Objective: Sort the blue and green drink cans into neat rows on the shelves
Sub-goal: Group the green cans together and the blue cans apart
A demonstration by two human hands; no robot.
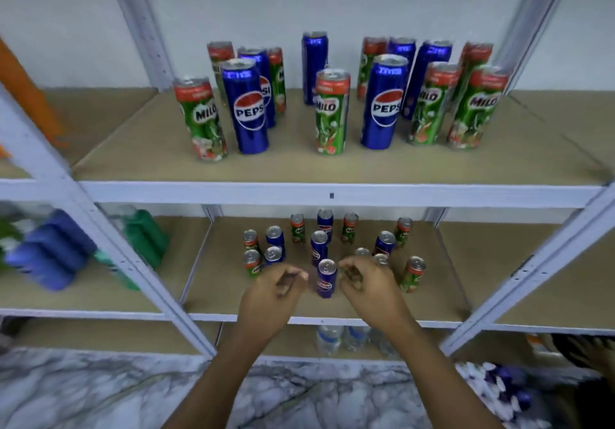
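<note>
Blue cans (248, 109) and green cans (331, 112) stand mixed and upright on the upper shelf (332, 170). Several more blue and green cans stand scattered on the lower shelf (216, 295). At its front stands one blue can (326, 279). My left hand (276, 292) is just left of that can and my right hand (366, 284) just right of it. Both hands have loosely curled fingers, hold nothing, and do not touch the can. A green can (412, 274) stands right of my right hand, which hides parts of two cans behind it.
White metal uprights (143, 282) frame the bay on both sides. The left bay holds blurred blue bottles (50, 252) and green bottles (146, 235). Water bottles (329, 338) stand on the bottom shelf. Marble floor (100, 392) lies below.
</note>
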